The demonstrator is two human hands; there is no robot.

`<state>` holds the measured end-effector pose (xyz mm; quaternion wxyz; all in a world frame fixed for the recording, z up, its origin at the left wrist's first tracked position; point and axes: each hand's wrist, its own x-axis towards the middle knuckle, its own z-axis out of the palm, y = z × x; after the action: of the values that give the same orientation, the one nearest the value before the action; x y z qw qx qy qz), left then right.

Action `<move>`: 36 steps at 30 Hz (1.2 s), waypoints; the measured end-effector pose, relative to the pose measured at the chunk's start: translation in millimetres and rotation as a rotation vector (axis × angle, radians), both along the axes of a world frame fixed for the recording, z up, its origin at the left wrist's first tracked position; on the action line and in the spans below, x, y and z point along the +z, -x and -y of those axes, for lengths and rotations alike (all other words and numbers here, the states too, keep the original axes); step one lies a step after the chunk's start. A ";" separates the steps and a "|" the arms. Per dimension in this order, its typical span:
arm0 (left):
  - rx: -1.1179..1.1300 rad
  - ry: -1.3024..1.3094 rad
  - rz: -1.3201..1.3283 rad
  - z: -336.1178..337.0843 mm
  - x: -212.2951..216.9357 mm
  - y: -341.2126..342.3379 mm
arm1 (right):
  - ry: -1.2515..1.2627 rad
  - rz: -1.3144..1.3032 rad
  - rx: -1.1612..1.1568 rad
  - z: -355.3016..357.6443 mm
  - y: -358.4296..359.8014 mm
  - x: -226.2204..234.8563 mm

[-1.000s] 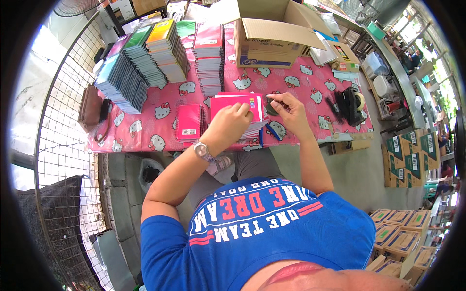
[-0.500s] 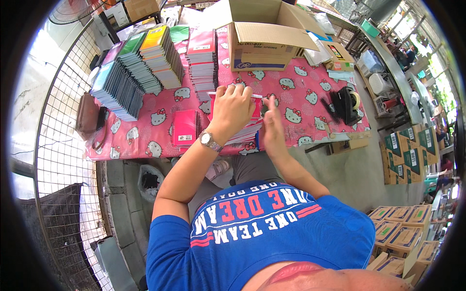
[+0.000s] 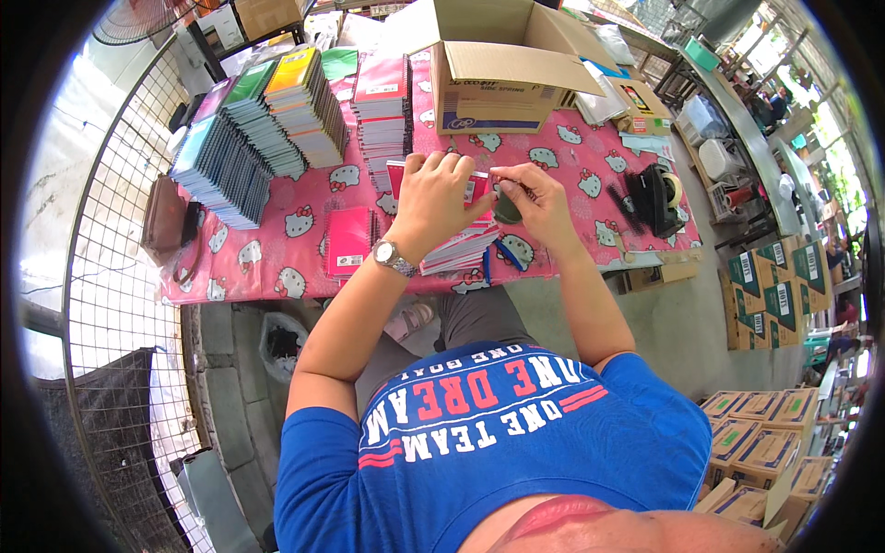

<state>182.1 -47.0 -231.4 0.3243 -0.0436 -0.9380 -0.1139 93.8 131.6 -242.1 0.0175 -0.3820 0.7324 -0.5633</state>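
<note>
My left hand (image 3: 435, 195), with a watch on its wrist, is closed over a red-pink notebook (image 3: 475, 189) and covers most of it. A stack of white-edged pages or notebooks (image 3: 459, 251) lies beneath. At the notebook's right end my right hand (image 3: 544, 205) pinches thumb and fingers together; what they hold is too small to make out. Just under those fingers shows a dark green thing (image 3: 506, 212), partly hidden. A slim blue thing (image 3: 513, 257) lies beside the stack. Left of my left wrist is a small pile of pink spiral notebooks (image 3: 349, 241).
Tall stacks of blue (image 3: 217, 175), green (image 3: 263, 115), yellow (image 3: 304, 106) and red (image 3: 383, 106) spiral notebooks stand at the back left. An open carton (image 3: 498, 92) is at the back. A black tape dispenser (image 3: 656, 201) sits right; a brown pouch (image 3: 163, 219) lies left.
My right hand has gone from an upright, blurred pose beside the notebook to a pinch at its right end. My left hand has shifted slightly, still on the notebook.
</note>
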 end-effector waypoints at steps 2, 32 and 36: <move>0.030 -0.003 -0.047 -2.9 -7.2 4.4 | 0.004 -0.113 0.044 1.2 4.7 7.3; -0.091 -0.009 0.033 -0.2 -0.3 -9.4 | -0.332 0.130 0.232 -7.4 6.5 48.8; -0.082 0.030 0.108 1.8 3.2 -14.4 | -0.398 -0.247 0.221 -4.1 -3.4 63.0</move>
<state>196.4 -48.8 -228.1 0.2678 -0.0807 -0.9532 -0.1153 97.2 135.6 -179.1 0.0643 -0.5148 0.7791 -0.3519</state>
